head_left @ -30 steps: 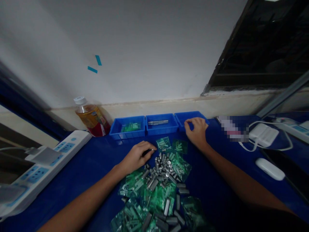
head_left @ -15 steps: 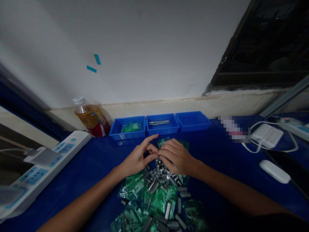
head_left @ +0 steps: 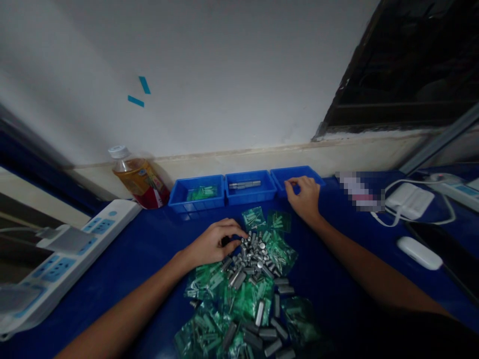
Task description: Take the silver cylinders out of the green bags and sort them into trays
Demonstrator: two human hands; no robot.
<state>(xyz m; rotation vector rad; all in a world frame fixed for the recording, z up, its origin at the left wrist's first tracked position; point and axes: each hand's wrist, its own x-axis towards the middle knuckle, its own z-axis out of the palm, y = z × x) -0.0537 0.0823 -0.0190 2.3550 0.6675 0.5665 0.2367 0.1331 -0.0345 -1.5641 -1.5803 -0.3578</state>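
My left hand rests at the upper left edge of a heap of small silver metal cylinders. Its fingers curve with a gap to the thumb, and the fingertips touch or nearly touch the pieces. My right hand is over the front of the right blue bin, fingers curled in a pinch; whatever is between them is too small to make out. Green clear bags of small pins lie around and below the heap. Dark hexagonal metal bars are scattered nearest me.
The middle blue bin holds several silver rods, and the left blue bin a green bag. A drink bottle and a white power strip stand left. Right are a charger with cable, a white case and a dark phone-like slab.
My hands were together above the heap. The right has moved away, up and right, to the right bin; the left stays by the heap. Two green bags behind are now uncovered.
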